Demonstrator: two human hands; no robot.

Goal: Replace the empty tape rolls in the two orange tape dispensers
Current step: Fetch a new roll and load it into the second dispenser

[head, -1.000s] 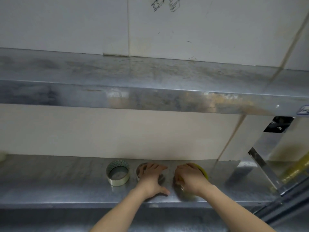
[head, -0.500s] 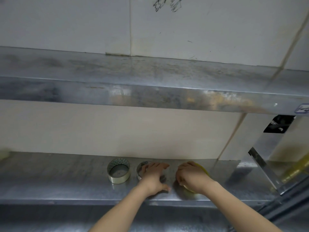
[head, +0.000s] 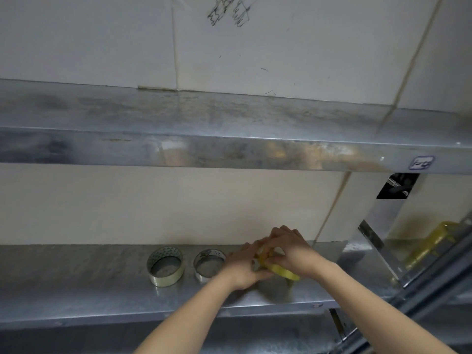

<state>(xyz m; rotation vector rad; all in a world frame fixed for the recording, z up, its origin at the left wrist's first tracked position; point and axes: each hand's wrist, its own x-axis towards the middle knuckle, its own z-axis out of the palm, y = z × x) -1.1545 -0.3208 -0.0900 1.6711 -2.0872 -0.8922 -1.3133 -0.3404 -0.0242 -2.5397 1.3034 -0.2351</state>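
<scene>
Both hands meet on a yellow tape roll (head: 282,271), lifted a little above the lower metal shelf (head: 76,290). The left hand (head: 245,267) and the right hand (head: 293,251) each have a grip closed on it. At nine o'clock from the hands, two clear tape rolls (head: 165,267) (head: 209,263) lie flat, side by side.
</scene>
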